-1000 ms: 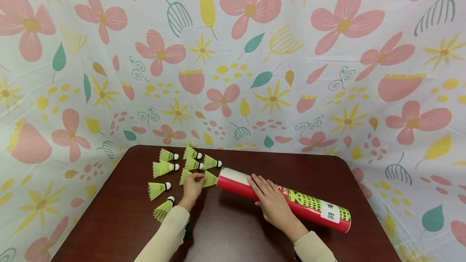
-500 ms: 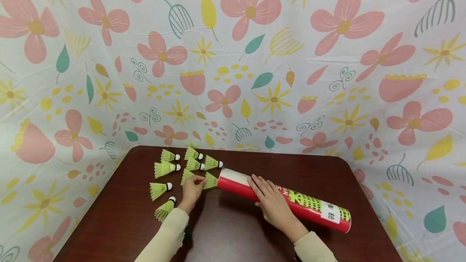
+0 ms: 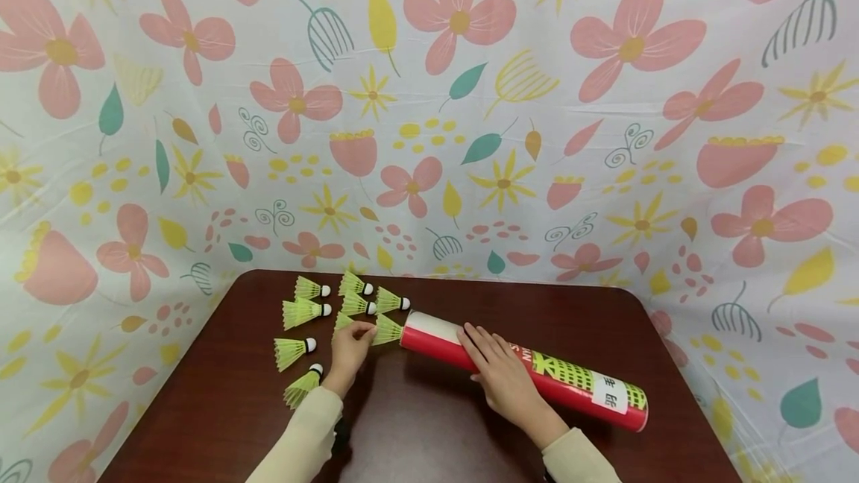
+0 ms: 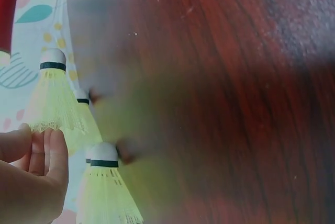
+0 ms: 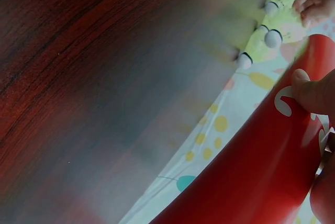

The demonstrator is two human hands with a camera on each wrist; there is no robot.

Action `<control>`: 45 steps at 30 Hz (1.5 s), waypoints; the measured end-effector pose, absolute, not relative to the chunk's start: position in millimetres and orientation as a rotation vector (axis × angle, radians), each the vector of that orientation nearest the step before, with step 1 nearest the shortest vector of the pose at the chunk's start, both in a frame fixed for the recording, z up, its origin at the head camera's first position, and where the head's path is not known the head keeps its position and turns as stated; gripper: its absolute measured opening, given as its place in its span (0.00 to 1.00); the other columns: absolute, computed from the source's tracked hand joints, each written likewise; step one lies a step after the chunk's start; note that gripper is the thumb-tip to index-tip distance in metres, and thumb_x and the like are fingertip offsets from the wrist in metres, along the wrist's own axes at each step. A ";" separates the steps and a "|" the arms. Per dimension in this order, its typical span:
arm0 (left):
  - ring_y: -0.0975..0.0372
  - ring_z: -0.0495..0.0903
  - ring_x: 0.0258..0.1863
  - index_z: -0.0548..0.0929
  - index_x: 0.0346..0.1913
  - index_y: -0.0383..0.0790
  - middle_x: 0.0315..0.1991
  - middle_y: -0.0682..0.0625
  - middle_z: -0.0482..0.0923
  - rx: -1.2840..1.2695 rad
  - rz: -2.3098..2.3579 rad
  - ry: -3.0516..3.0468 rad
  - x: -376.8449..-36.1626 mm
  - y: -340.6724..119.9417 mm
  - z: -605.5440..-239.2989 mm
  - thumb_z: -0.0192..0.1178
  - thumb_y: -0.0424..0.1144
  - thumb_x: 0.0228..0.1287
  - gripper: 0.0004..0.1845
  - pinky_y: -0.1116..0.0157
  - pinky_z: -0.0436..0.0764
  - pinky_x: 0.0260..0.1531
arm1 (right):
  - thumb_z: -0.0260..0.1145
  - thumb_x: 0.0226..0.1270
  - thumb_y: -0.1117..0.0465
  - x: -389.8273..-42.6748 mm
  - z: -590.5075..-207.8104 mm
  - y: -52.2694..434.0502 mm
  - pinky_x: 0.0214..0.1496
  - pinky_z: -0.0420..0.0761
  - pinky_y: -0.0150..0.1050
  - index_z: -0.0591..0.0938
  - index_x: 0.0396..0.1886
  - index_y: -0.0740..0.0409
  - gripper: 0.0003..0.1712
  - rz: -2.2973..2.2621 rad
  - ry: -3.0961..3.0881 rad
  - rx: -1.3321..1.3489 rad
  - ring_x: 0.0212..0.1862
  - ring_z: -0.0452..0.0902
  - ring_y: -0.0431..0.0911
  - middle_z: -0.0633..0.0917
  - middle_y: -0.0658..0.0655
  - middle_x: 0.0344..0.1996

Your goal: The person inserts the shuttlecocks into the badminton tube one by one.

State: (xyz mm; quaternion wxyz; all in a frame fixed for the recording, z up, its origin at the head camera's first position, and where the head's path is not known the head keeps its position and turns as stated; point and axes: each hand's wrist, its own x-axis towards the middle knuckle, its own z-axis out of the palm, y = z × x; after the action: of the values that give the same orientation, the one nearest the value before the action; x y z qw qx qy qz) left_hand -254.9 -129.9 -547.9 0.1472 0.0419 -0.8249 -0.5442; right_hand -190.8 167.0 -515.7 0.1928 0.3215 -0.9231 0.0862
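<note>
A long red tube lies on the dark wooden table, its open white-banded mouth pointing left. My right hand grips it near that end; the right wrist view shows the thumb pressed on the red tube. My left hand pinches the skirt of a yellow-green shuttlecock that lies at the tube's mouth, cork toward the opening. In the left wrist view the curled fingers touch a shuttlecock's skirt.
Several loose yellow-green shuttlecocks lie on the table's far left, among them one beside the hand and one by my left sleeve. A floral cloth rises behind and around the table. The table's rounded edges are close on both sides.
My left hand's fingertips have edged slightly up toward the tube's mouth with the shuttlecock. The right hand and the tube have stayed in place.
</note>
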 end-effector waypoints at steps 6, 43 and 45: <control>0.54 0.81 0.30 0.86 0.35 0.32 0.30 0.44 0.83 0.140 -1.634 -2.346 -249.8 -137.9 -541.7 0.65 0.31 0.61 0.04 0.66 0.77 0.29 | 0.75 0.54 0.60 -190.6 -516.8 166.2 0.67 0.65 0.52 0.58 0.75 0.54 0.51 0.253 -2.600 0.904 0.70 0.61 0.53 0.64 0.58 0.71; 0.58 0.83 0.33 0.87 0.40 0.30 0.37 0.40 0.85 0.132 -1.880 -2.216 -231.3 -143.8 -506.7 0.68 0.33 0.59 0.10 0.56 0.82 0.38 | 0.74 0.55 0.60 -191.1 -516.8 158.7 0.68 0.64 0.51 0.57 0.76 0.54 0.51 0.240 -2.593 0.924 0.71 0.60 0.52 0.63 0.58 0.72; 0.57 0.83 0.33 0.87 0.41 0.29 0.38 0.39 0.85 0.143 -1.895 -2.227 -231.4 -141.3 -507.9 0.68 0.33 0.59 0.10 0.58 0.82 0.38 | 0.74 0.55 0.60 -190.1 -516.8 157.8 0.68 0.64 0.51 0.57 0.76 0.54 0.51 0.238 -2.599 0.924 0.71 0.60 0.52 0.63 0.58 0.72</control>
State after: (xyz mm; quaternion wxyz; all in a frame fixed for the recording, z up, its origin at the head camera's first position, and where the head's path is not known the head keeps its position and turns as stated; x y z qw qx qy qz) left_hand -231.4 -141.3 -507.9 0.1071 0.0484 -0.7563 -0.6436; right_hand -190.1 157.8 -516.8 0.1856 0.3279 -0.9224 0.0843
